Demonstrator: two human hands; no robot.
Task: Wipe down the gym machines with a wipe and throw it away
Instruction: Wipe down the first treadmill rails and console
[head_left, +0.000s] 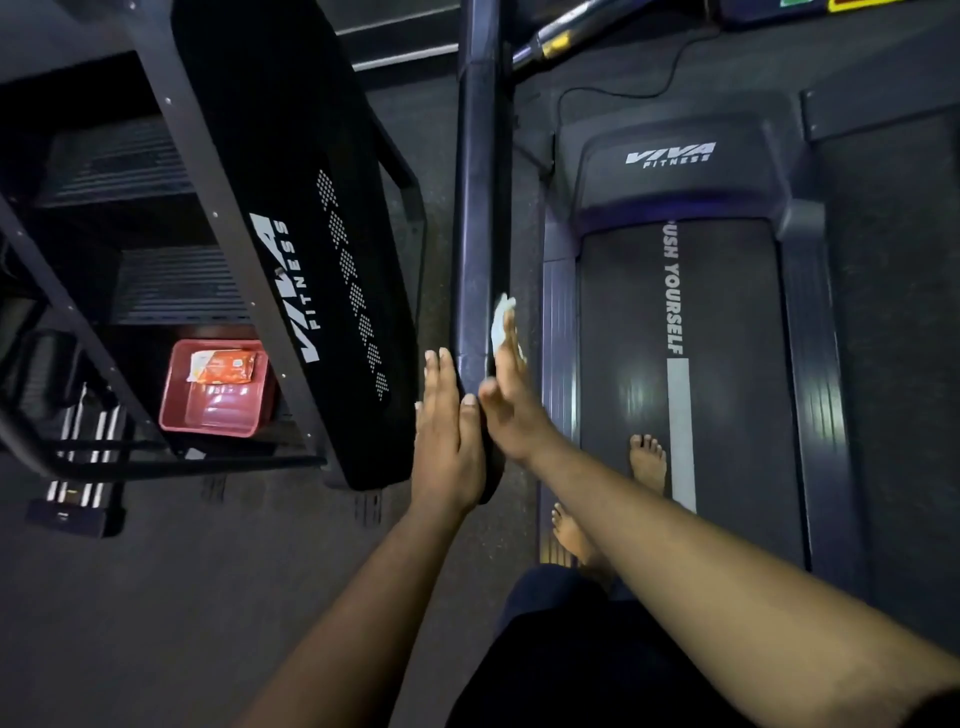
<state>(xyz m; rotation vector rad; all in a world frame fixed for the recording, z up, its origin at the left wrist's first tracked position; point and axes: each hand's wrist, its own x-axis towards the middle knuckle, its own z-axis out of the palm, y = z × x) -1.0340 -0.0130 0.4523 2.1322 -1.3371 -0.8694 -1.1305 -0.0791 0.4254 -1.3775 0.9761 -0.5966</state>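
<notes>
A dark padded handrail (480, 208) of a treadmill (680, 322) is being attended to from both sides. The left hand (445, 436) is being laid flat against the rail's left face, fingers straight and together, thumb resting along the rail's near end; nothing is being gripped by it. The right hand (506, 395) is being pressed against the rail's right face with fingers extended, and a white wipe (501, 322) is being held between the fingers and the rail, its crumpled upper edge showing beyond the fingertips. Whether the wipe is being pinched or only pressed flat cannot be told.

The treadmill belt, marked "PUSH YOURSELF", is being stood on by two bare feet (648, 462), seen to the right of the rail. To the left of the rail, a black stair machine (291, 234) lettered "VIVA FITNESS" is being shown at a slant. A red plastic bin (218, 415) is being kept on the floor beside that machine's steps, and an orange packet (223, 366) is lying inside it at the far end.
</notes>
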